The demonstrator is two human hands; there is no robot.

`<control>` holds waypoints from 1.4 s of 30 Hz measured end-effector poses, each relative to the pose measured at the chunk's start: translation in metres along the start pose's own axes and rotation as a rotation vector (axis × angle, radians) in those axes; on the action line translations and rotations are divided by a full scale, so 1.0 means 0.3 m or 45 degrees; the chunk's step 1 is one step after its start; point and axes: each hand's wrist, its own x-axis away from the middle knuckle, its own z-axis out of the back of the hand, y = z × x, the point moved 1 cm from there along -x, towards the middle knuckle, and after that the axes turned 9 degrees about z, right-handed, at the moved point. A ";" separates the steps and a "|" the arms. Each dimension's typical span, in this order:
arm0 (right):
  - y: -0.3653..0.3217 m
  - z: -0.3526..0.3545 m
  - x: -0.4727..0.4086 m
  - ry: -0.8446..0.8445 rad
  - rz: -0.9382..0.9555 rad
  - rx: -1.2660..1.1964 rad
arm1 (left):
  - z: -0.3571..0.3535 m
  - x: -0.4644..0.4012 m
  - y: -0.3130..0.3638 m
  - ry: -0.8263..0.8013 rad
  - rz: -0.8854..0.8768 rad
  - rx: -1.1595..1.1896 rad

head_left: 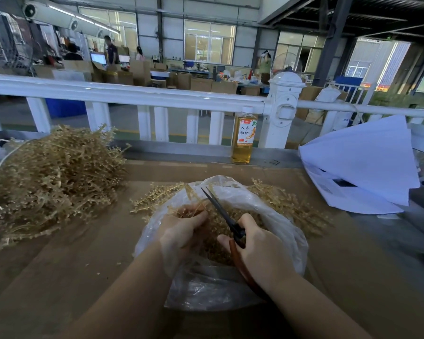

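A clear plastic bag (pixel 274 216) lies open on the cardboard-covered table (pixel 83 277), full of tan plastic sprigs. My left hand (pixel 181 231) reaches into the bag and pinches a sprig (pixel 194 209) near its stem. My right hand (pixel 260 248) grips scissors (pixel 220 211) with dark blades and reddish-brown handles. The blades are slightly parted and point up and left beside the held sprig.
A big heap of tan sprigs (pixel 52 182) covers the table's left side; more sprigs (pixel 291 206) lie behind the bag. A bottle of amber drink (pixel 244 138) stands by the white railing (pixel 137 96). White paper sheets (pixel 362 165) lie at the right.
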 end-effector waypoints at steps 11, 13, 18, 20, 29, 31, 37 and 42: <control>-0.010 0.007 0.013 -0.052 0.053 0.032 | -0.013 -0.019 0.000 0.006 -0.055 0.229; -0.011 0.007 0.013 -0.070 0.061 0.038 | -0.020 -0.012 0.007 -0.029 -0.009 0.313; -0.009 0.006 0.011 -0.104 0.065 0.071 | -0.026 0.005 0.018 -0.043 0.028 0.359; -0.008 0.002 0.013 -0.125 0.075 0.093 | -0.026 0.011 0.023 -0.026 0.036 0.374; -0.006 -0.006 0.009 -0.129 0.091 0.109 | -0.035 0.022 0.001 0.012 0.065 0.352; -0.004 -0.006 0.006 -0.131 0.087 0.101 | -0.031 0.016 -0.009 0.016 0.054 0.336; 0.001 -0.011 0.002 -0.133 0.100 0.084 | -0.026 0.004 -0.020 0.029 0.040 0.272; 0.005 -0.018 0.004 -0.131 0.131 0.127 | -0.021 -0.001 -0.022 0.026 0.095 0.190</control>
